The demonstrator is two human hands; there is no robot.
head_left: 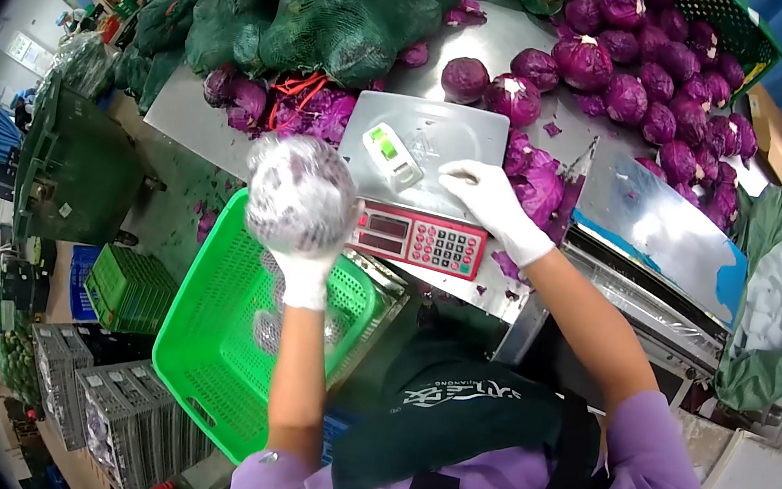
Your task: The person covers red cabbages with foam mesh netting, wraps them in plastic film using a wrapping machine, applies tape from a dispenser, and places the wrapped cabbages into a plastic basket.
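Observation:
My left hand [303, 275], in a white glove, grips a plastic-wrapped red cabbage [302, 193] from below and holds it up over the near-left side of the scale. My gloved right hand [486, 196] reaches over the scale's metal plate [473, 135], fingers extended to the left and nothing visible in them. Left of those fingers, a small white object with bright green patches [392, 158] lies on the plate; its kind is unclear. The scale's red keypad panel [420, 240] faces me. Below my left hand, a bright green basket [215, 340] holds several wrapped cabbages [267, 330].
Loose red cabbages [625, 99] pile up at the back right, by a green crate [736, 33]. Green net sacks [334, 18] fill the back left. Torn purple leaves [329, 116] lie around the scale. A metal machine [661, 229] stands at right, a wheeled green bin [79, 168] at left.

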